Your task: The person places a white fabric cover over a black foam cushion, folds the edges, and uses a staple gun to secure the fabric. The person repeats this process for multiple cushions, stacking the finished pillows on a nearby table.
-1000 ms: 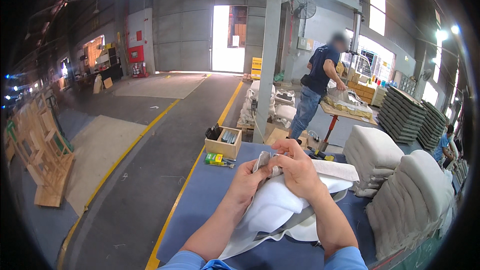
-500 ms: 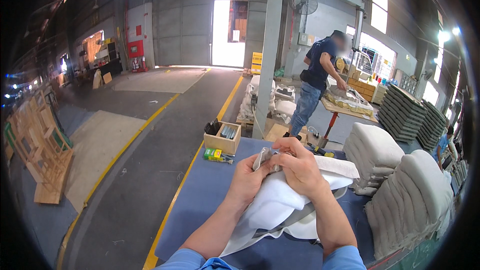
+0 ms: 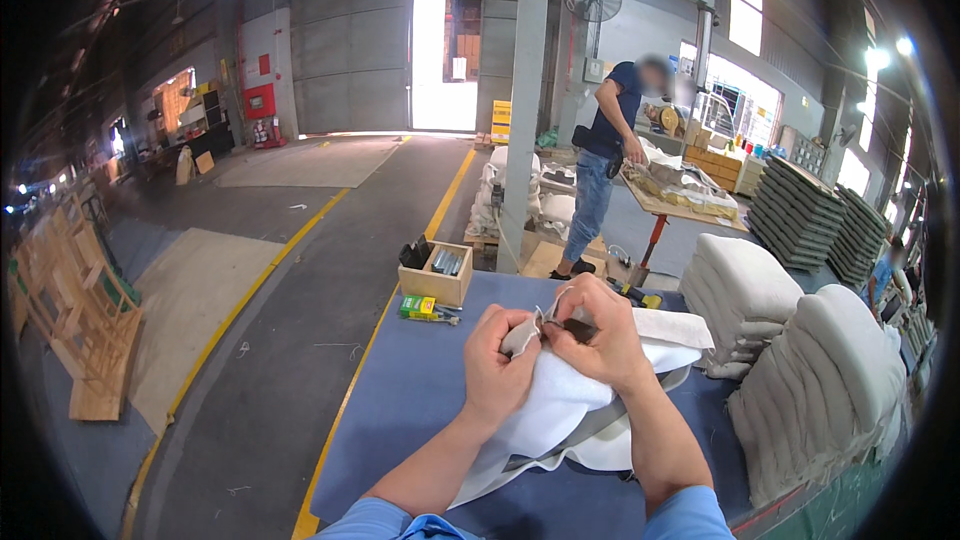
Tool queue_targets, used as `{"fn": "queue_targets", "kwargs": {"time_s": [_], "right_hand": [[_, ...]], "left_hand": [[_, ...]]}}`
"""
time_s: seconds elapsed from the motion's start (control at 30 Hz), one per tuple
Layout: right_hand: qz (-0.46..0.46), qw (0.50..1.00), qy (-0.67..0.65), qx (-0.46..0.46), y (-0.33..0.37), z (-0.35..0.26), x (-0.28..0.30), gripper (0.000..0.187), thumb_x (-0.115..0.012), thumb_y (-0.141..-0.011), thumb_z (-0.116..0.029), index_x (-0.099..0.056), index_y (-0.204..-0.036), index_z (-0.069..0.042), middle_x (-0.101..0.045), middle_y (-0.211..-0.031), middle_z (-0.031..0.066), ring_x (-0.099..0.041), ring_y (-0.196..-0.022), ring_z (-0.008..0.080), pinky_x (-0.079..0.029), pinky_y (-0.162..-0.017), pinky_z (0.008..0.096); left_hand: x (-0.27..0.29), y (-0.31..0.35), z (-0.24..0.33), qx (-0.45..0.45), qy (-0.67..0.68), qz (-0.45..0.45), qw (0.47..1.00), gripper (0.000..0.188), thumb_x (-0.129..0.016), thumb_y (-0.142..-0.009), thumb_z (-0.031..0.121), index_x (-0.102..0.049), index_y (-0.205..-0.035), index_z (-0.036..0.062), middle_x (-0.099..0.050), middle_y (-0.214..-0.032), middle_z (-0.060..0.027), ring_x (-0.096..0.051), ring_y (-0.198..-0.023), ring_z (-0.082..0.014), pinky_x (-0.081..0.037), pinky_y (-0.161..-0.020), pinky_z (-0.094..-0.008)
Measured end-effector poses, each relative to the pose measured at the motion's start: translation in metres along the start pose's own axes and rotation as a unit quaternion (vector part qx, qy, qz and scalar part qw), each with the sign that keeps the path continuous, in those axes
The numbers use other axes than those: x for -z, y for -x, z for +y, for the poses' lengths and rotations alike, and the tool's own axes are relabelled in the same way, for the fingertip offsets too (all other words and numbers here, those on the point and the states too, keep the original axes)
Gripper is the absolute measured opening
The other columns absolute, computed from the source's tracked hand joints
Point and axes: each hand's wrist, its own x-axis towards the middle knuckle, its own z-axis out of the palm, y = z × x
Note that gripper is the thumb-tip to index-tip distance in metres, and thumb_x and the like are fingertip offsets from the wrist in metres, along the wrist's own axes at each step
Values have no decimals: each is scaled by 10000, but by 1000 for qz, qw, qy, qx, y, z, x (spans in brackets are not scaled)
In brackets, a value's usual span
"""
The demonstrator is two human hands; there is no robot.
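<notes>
Both my hands are raised close together over a blue-topped table (image 3: 390,400). My left hand (image 3: 498,365) pinches the edge of a beige fabric cover (image 3: 521,337). Close beside it, my right hand (image 3: 600,332) has its fingers closed at the same edge, around a small dark part too small to name. White padding (image 3: 560,395) bulges below my hands, and pale fabric (image 3: 590,445) spreads under it on the table. A beige roll-shaped end of the piece (image 3: 675,328) sticks out to the right of my right hand.
A wooden box (image 3: 437,280) with metal strips stands at the table's far left corner, next to a green-yellow carton (image 3: 418,307). Stacked beige cushions (image 3: 815,390) line the right side. A yellow-black tool (image 3: 640,297) lies beyond my right hand. A co-worker (image 3: 605,150) stands at another table.
My hands have drawn slightly apart at the fabric edge, showing a dark bit between them. The co-worker has straightened up and shifted slightly. The view has turned a little.
</notes>
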Motion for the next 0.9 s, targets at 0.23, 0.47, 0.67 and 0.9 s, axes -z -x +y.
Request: {"fn": "queue_targets", "kwargs": {"time_s": [0.23, 0.47, 0.67, 0.9], "right_hand": [[-34, 989, 120, -76, 14, -40, 10, 232, -766, -742, 11, -699, -961, -27, -678, -987, 133, -694, -922, 314, -567, -789, 390], [52, 997, 52, -26, 35, -27, -7, 256, -728, -726, 68, -708, -971, -7, -680, -968, 118, -687, -874, 286, -553, -745, 362], [61, 997, 34, 15, 34, -13, -17, 348, -645, -668, 84, -721, -989, -26, -681, -979, 116, -667, -906, 320, -547, -788, 406], [-23, 995, -62, 75, 21, 6, -28, 359, -660, -660, 79, -764, -984, -36, -693, -969, 96, -670, -915, 272, -532, -811, 363]], "left_hand": [[-2, 10, 8, -94, -39, 20, 995, 168, -732, -843, -29, -691, -1002, 6, -608, -908, -83, -587, -805, -214, -463, -725, -320], [17, 4, 16, -42, -4, -62, 997, 192, -734, -855, -33, -703, -1037, 19, -647, -991, -97, -636, -852, -228, -514, -777, -324], [32, -1, 30, -35, -108, -113, 987, 231, -722, -843, -47, -727, -1060, 30, -721, -1030, -123, -704, -908, -264, -551, -806, -352], [38, 28, 5, -113, -115, 14, 987, 160, -680, -910, 45, -726, -1055, -5, -719, -1032, -145, -698, -958, -268, -550, -854, -369]]}}
